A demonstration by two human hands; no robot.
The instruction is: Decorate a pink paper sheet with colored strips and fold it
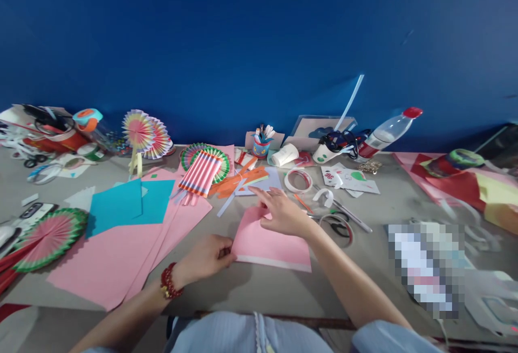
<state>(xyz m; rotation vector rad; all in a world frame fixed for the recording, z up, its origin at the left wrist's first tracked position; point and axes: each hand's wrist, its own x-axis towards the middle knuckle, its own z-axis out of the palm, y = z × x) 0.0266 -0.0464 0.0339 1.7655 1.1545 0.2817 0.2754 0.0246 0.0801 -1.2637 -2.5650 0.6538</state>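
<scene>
While pinching the near left corner of the pink paper sheet with the left hand, presses the right hand, fingers loose and grasping nothing, on its far edge. Lies flat on the grey worktop, between larger pink sheets on the left and scissors on the right.
</scene>
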